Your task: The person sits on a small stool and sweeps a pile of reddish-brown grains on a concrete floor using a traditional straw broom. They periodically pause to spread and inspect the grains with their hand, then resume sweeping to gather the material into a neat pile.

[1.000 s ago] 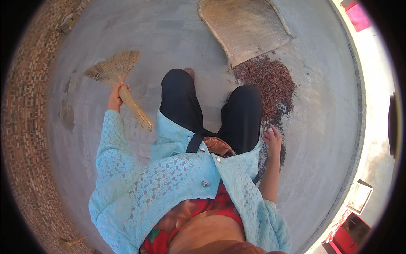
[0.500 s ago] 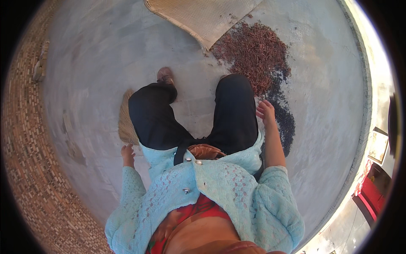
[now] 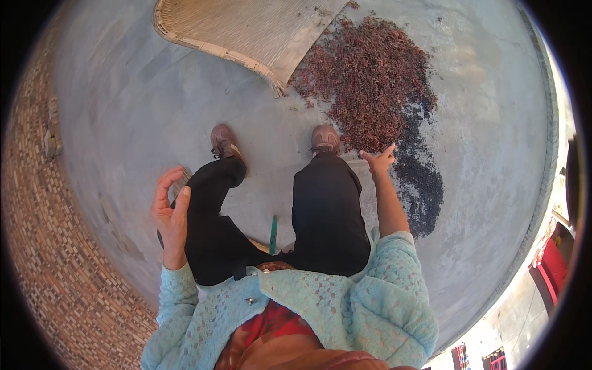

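Note:
My left hand (image 3: 171, 213) is raised beside my left knee, its fingers bent and apart, with nothing in it. Beyond my right knee, my right hand (image 3: 378, 161) reaches out with spread fingers, also holding nothing. It appears just at the near edge of a heap of small reddish-brown husks or dried berries (image 3: 382, 80); whether it touches them I cannot tell. Along the heap's right and near side trails a band of small black grains, perhaps seeds (image 3: 416, 185). A woven winnowing tray (image 3: 246, 31) with a bound rim lies at the top, its corner against the heap.
My shoes (image 3: 325, 139) stand on the grey concrete floor (image 3: 148, 111). A green rod (image 3: 274, 234) shows between my legs. Something straw-coloured (image 3: 180, 179), mostly hidden, lies behind my left knee. A brick surface (image 3: 55, 228) runs along the left; red items (image 3: 552, 262) are at the far right.
My left hand has risen and come forward beside the knee. The right hand has spread its fingers near the heap. My view has shifted, bringing both shoes and the green rod into sight.

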Demonstrator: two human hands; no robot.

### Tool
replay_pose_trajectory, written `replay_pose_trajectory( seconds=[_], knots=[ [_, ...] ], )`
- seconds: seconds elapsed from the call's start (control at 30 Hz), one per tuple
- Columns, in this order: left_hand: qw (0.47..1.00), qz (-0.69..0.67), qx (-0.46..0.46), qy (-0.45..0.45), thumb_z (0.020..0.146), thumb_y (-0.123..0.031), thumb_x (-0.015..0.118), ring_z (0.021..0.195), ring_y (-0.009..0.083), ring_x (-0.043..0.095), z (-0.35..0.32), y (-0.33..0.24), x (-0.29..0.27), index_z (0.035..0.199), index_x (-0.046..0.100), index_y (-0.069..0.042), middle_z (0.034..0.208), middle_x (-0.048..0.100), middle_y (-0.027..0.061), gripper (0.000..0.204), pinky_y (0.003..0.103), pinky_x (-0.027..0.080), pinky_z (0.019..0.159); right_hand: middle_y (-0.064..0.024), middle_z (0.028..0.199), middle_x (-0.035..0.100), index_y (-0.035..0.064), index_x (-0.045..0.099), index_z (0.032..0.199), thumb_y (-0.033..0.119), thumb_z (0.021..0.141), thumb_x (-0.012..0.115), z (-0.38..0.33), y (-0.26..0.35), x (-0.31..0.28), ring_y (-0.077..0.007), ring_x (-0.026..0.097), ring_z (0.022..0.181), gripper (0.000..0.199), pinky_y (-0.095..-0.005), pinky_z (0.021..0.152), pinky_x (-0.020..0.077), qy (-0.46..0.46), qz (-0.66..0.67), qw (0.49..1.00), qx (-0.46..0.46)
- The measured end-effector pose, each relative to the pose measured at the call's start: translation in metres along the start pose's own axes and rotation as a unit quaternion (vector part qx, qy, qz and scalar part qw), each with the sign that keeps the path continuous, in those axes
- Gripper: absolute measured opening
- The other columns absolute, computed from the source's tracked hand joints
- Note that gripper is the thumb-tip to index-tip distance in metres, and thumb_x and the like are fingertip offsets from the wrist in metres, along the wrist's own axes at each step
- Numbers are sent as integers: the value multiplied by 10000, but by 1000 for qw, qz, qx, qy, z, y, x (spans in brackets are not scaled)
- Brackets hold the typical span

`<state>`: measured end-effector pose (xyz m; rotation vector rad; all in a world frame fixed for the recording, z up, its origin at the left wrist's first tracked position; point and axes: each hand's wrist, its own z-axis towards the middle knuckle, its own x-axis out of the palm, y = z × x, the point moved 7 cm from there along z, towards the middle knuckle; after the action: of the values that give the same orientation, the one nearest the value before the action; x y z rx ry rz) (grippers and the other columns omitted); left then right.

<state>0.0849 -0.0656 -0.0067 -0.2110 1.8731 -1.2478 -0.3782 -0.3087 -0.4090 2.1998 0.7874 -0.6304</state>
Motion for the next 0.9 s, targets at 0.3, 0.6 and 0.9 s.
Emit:
replay_pose_trajectory(
  seconds=[0.3, 0.6, 0.9],
  knots=[
    [938, 194, 33, 284, 784, -118, 729, 1159, 334, 547, 19, -2, 103, 1171, 612, -37, 1205, 618, 148, 412, 402, 426, 985, -246, 1551, 40, 369, 41, 1533, 493, 617, 876, 17, 101, 40, -504, 232, 1361, 1245, -595, 967, 432, -33, -80, 988, 124],
    [919, 236, 32, 314, 786, -131, 732, 1115, 355, 562, 17, 8, 105, 1190, 598, -44, 1182, 618, 163, 435, 411, 451, 942, -193, 1472, 210, 409, 231, 1476, 346, 627, 891, 9, 241, 97, -465, 317, 1279, 1077, -577, 921, 454, -7, -266, 952, -147],
    [913, 244, 29, 325, 783, -141, 730, 1104, 361, 562, 17, 11, 103, 1202, 583, -49, 1177, 615, 163, 454, 412, 452, 934, -136, 1297, 399, 315, 563, 1153, -46, 707, 639, -13, 190, 112, -399, 465, 1100, 578, -464, 756, 541, 37, -323, 861, -392]
  ],
)
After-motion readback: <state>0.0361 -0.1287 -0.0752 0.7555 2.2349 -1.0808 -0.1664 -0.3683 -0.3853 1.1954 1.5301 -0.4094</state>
